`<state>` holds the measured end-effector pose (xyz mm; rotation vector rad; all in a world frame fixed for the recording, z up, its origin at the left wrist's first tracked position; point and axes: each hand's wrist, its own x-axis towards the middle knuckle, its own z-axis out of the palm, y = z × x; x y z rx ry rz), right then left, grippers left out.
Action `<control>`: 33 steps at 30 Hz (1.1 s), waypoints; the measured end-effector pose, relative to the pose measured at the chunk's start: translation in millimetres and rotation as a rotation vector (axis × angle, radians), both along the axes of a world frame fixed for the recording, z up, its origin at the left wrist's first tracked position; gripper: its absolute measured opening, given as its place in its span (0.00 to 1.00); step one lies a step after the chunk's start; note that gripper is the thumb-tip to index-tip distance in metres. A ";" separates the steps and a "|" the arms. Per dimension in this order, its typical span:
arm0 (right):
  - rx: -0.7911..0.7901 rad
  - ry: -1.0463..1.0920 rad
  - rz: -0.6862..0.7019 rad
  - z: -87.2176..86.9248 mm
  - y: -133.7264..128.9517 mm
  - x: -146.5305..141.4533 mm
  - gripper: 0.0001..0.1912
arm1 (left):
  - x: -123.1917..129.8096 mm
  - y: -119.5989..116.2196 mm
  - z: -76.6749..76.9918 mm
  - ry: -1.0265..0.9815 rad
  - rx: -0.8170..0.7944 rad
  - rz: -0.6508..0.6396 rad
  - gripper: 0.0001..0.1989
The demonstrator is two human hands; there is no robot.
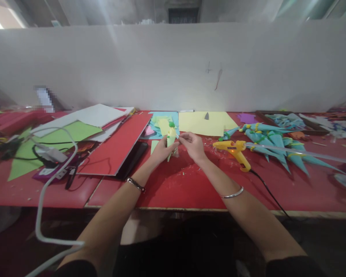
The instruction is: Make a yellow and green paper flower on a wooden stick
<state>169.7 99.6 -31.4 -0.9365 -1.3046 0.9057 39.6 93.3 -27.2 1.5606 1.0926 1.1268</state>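
My left hand (pixel 163 150) is closed around a small pale yellow-green paper figure (pixel 171 138) with a darker green tip on top. Close beside it, my right hand (pixel 193 145) has its thumb and fingers pinched at the figure's right side. A small whitish piece seems to be between those fingertips, too small to name. Behind the hands lie pale green and blue paper pieces (pixel 163 125). To the right, a yellow hot glue gun (pixel 233 150) rests on the red table, a long clear glue stick (pixel 276 149) at its back.
Finished-looking blue paper cones (pixel 276 148) with green and yellow bits lie at the right. A yellow sheet (pixel 202 124) lies ahead. On the left are a red board (pixel 115 148), a green sheet (pixel 25 154), and a purple power strip (pixel 56 171) with a white cable.
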 end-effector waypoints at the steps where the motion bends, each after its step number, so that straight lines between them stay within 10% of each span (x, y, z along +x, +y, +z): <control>1: 0.008 0.008 0.002 -0.2 0.5 -0.1 0.08 | 0.2 -0.4 0.5 0.010 -0.004 0.007 0.16; 33: 0.443 -0.335 -0.064 10.8 -16.6 -3.0 0.04 | 10.5 -11.3 3.8 -0.003 0.013 0.118 0.16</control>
